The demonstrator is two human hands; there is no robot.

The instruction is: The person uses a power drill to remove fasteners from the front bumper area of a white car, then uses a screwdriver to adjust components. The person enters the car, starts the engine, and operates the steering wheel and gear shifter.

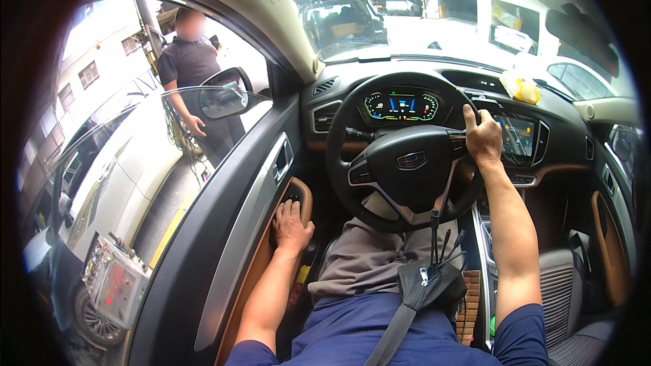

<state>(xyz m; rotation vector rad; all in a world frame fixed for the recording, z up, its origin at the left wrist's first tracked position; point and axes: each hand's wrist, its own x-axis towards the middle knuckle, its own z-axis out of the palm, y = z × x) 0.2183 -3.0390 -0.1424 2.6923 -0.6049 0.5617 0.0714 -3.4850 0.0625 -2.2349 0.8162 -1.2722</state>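
Note:
My right hand is closed round the upper right rim of the black steering wheel, thumb up along it. At the left, my left hand lies on the brown door armrest, its fingers reaching onto the dark switch panel. Those fingers are stretched out and hold nothing; whether one presses a switch I cannot tell. The driver's door stands ajar. Behind the wheel the instrument display is lit. A dark pouch with a grey strap and several thin black rods lies across my lap.
Outside the door stands a person in dark clothes, beyond the side mirror. A silver car and a boxy machine are close by on the left. A lit centre screen and a yellow-white plastic bag are on the right.

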